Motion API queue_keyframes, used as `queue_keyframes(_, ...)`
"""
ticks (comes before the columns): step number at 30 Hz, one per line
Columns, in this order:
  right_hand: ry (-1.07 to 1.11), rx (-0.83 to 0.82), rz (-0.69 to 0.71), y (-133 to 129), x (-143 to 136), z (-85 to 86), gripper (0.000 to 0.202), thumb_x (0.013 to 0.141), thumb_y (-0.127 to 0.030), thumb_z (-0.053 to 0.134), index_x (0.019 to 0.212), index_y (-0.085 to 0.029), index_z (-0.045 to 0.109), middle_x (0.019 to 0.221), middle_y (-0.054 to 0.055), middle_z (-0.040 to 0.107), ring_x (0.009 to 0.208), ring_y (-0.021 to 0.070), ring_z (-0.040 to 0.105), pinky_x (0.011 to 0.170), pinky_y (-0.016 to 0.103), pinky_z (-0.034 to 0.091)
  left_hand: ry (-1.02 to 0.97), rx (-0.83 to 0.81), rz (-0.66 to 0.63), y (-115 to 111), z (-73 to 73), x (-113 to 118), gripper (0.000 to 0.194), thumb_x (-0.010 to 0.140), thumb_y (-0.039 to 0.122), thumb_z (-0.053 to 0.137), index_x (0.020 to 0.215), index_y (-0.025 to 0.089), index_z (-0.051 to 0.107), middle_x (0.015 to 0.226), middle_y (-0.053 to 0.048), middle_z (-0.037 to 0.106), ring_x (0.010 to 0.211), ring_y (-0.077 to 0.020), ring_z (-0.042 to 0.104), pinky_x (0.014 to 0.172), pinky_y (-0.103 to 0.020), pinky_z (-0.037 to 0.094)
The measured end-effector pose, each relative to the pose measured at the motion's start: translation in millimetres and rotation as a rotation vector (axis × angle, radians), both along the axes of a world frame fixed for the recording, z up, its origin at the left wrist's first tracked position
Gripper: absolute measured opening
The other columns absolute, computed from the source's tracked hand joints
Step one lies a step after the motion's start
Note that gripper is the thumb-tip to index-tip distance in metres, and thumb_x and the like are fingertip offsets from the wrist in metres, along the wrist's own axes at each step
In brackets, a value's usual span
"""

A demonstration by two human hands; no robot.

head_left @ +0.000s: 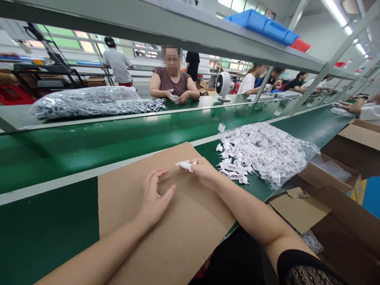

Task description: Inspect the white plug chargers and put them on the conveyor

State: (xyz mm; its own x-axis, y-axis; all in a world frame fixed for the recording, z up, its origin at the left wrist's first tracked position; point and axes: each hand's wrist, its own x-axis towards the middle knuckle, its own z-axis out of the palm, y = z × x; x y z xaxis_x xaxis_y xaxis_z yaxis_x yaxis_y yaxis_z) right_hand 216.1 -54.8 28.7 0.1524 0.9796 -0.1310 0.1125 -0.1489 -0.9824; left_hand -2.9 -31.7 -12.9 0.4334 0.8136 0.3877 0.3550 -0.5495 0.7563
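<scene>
My right hand [204, 173] is closed around a small white plastic piece [186, 165], whose narrow end points left. The fingers cover part of that piece, so its full shape is hidden. To the left, my left hand [156, 196] is open over the cardboard sheet [127, 198], thumb and fingers apart, with nothing in it. Beyond my right hand lies a heap of white plastic plug pieces [234, 160], some showing thin pins. Many of them spill out of a clear plastic bag [285, 158] on the green work surface.
A green conveyor belt [118, 140] runs across ahead. On its far side a co-worker [175, 81] handles small pieces beside a bag of grey parts [89, 105] and a white fan [223, 86]. Cardboard boxes [350, 217] stand at right. A shelf [178, 27] crosses overhead.
</scene>
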Motion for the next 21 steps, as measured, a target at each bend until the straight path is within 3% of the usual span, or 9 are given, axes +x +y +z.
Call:
queue_keyframes(3, -0.312, -0.053, -0.111, 9, 27, 13.3, 0.023, 0.083, -0.032, 0.066, 0.091, -0.016, 0.081, 0.112, 0.008, 0.078, 0.112, 0.0315, 0.066, 0.094, 0.036, 0.05, 0.0, -0.06, -0.014, 1, -0.1, -1, 0.032, 0.093, 0.039, 0.061, 0.124, 0.028, 0.06, 0.143, -0.01, 0.051, 0.138, -0.0327, 0.045, 0.113, -0.06, 0.04)
queue_keyframes(5, -0.531, -0.091, -0.197, 13, 52, 24.2, 0.028, 0.082, -0.024, 0.07, 0.108, -0.019, 0.079, 0.129, 0.008, 0.072, 0.129, 0.0344, 0.058, 0.105, 0.039, 0.045, -0.013, -0.093, -0.01, 1, 0.4, -1, 0.031, 0.092, 0.037, 0.061, 0.122, 0.028, 0.061, 0.143, -0.009, 0.052, 0.138, -0.0317, 0.045, 0.113, -0.058, 0.041)
queue_keyframes(8, -0.802, -0.225, -0.334, 16, 87, 32.5, 0.043, 0.084, -0.02, 0.076, 0.126, -0.013, 0.07, 0.146, 0.019, 0.059, 0.144, 0.0401, 0.042, 0.115, 0.052, 0.038, -0.031, -0.135, 0.002, -1, 0.8, 1, 0.031, 0.091, 0.035, 0.06, 0.121, 0.028, 0.061, 0.142, -0.008, 0.053, 0.139, -0.0305, 0.044, 0.114, -0.054, 0.041)
queue_keyframes(12, -0.972, -0.369, -0.376, 18, 113, 26.9, 0.032, 0.098, -0.037, 0.07, 0.122, -0.017, 0.068, 0.134, 0.012, 0.065, 0.128, 0.0299, 0.06, 0.109, 0.056, 0.048, -0.043, -0.171, -0.014, -3, 3.0, 1, 0.03, 0.089, 0.031, 0.06, 0.118, 0.027, 0.062, 0.14, -0.008, 0.054, 0.139, -0.0313, 0.045, 0.109, -0.051, 0.046)
queue_keyframes(16, -0.951, -0.275, -0.347, 19, 105, 23.6, 0.029, 0.092, -0.031, 0.074, 0.117, -0.015, 0.07, 0.128, 0.013, 0.068, 0.121, 0.0297, 0.064, 0.105, 0.05, 0.051, -0.053, -0.214, -0.031, -4, 5.2, 1, 0.031, 0.088, 0.03, 0.059, 0.118, 0.026, 0.063, 0.141, -0.01, 0.053, 0.14, -0.033, 0.044, 0.093, -0.044, 0.053)
queue_keyframes(19, -0.813, -0.111, -0.256, 18, 75, 25.7, 0.043, 0.081, -0.019, 0.074, 0.124, -0.016, 0.069, 0.122, 0.015, 0.072, 0.112, 0.03, 0.068, 0.093, 0.04, 0.055, -0.095, -0.21, -0.026, -2, 3.1, 1, 0.032, 0.087, 0.027, 0.06, 0.119, 0.026, 0.062, 0.139, -0.009, 0.055, 0.138, -0.0318, 0.045, 0.089, -0.04, 0.053)
queue_keyframes(21, -0.686, -0.023, -0.145, 16, 45, 24.8, 0.053, 0.082, -0.021, 0.068, 0.135, -0.02, 0.063, 0.115, 0.011, 0.076, 0.098, 0.0246, 0.072, 0.078, 0.032, 0.056, -0.15, -0.211, -0.008, 0, 0.2, 2, 0.033, 0.087, 0.025, 0.06, 0.12, 0.026, 0.062, 0.135, -0.009, 0.058, 0.134, -0.0297, 0.049, 0.091, -0.039, 0.052)
